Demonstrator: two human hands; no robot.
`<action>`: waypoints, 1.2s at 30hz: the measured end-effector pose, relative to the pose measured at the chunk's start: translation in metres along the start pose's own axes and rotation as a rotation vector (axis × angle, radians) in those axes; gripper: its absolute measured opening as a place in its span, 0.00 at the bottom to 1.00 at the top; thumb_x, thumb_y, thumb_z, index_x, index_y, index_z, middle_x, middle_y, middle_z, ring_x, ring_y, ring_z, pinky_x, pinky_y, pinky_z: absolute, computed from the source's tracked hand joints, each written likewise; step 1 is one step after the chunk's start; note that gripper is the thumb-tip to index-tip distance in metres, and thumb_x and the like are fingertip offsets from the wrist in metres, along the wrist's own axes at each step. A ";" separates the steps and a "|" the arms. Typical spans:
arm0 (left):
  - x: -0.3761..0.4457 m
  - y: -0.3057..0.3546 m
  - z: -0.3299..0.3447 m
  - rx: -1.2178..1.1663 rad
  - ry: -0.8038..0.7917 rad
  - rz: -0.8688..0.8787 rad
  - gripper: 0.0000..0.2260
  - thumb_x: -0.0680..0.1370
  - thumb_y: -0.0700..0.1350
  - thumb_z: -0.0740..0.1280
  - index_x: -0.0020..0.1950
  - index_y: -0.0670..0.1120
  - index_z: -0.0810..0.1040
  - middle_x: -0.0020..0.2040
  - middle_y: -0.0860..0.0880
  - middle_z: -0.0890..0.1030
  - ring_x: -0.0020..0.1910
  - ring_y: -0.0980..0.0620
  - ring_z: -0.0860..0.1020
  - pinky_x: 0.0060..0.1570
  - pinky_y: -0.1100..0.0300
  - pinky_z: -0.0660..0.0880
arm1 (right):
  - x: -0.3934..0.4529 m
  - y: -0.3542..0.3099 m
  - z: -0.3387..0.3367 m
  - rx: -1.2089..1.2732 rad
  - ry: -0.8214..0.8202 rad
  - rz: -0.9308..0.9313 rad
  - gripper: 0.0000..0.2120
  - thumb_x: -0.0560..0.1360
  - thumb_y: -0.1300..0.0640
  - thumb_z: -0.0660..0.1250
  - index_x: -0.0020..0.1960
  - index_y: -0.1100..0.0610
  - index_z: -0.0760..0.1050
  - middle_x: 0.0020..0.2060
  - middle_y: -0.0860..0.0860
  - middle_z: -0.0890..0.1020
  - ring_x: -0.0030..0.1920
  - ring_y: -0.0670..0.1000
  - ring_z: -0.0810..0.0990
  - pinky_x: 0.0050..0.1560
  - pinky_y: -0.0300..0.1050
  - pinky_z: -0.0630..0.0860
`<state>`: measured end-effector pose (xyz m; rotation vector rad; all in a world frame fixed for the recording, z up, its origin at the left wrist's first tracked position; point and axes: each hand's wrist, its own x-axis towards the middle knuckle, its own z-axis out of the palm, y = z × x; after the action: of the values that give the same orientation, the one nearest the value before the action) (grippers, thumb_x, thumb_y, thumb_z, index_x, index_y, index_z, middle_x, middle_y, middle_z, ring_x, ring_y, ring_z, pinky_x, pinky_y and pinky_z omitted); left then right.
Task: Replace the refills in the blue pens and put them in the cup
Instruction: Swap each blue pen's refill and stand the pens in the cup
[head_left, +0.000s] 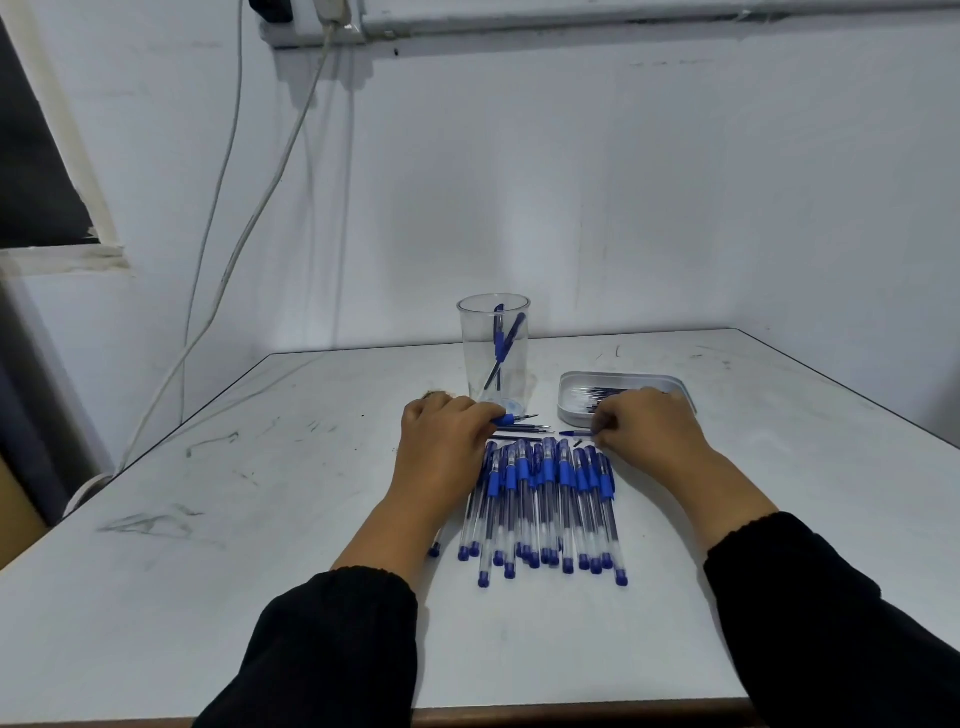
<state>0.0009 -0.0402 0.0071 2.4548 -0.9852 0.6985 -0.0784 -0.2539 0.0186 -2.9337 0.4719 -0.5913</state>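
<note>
left hand (448, 431) grips pen (511, 418); right hand (647, 422) pinches refill (575, 433).

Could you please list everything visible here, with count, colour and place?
cup: one, clear, upright at table centre, holding two blue pens.
pen pile: many, blue-capped clear barrels, lying between the hands.
loose refills: a few, dark, lying in front of the cup.
tray: one, grey, right of the cup, holding refills.
table: one, white, scuffed.
cables: two, white, on the left wall.
left hand: pinching a blue pen part.
right hand: pinching a blue-tipped part.
</note>
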 end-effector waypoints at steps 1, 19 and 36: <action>0.000 0.000 0.000 0.000 0.002 0.001 0.12 0.81 0.50 0.59 0.63 0.56 0.75 0.59 0.54 0.79 0.61 0.51 0.70 0.61 0.56 0.56 | -0.001 -0.001 0.000 0.010 -0.001 0.002 0.07 0.73 0.55 0.66 0.46 0.47 0.82 0.45 0.44 0.83 0.52 0.49 0.77 0.58 0.48 0.69; -0.001 0.004 -0.006 -0.022 0.005 0.005 0.14 0.80 0.51 0.58 0.64 0.55 0.74 0.60 0.54 0.78 0.60 0.53 0.69 0.60 0.58 0.56 | -0.006 -0.037 -0.006 1.134 -0.008 0.126 0.07 0.73 0.64 0.71 0.42 0.52 0.81 0.37 0.49 0.85 0.43 0.46 0.83 0.50 0.39 0.77; -0.001 0.004 -0.001 -0.063 0.051 0.064 0.13 0.79 0.53 0.61 0.63 0.54 0.76 0.56 0.54 0.80 0.57 0.52 0.71 0.59 0.57 0.57 | -0.006 -0.042 -0.001 1.047 -0.064 0.134 0.05 0.72 0.61 0.73 0.48 0.55 0.83 0.42 0.50 0.85 0.45 0.47 0.83 0.50 0.41 0.78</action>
<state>-0.0030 -0.0414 0.0080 2.3486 -1.0546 0.7357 -0.0723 -0.2122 0.0248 -1.9020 0.2301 -0.5039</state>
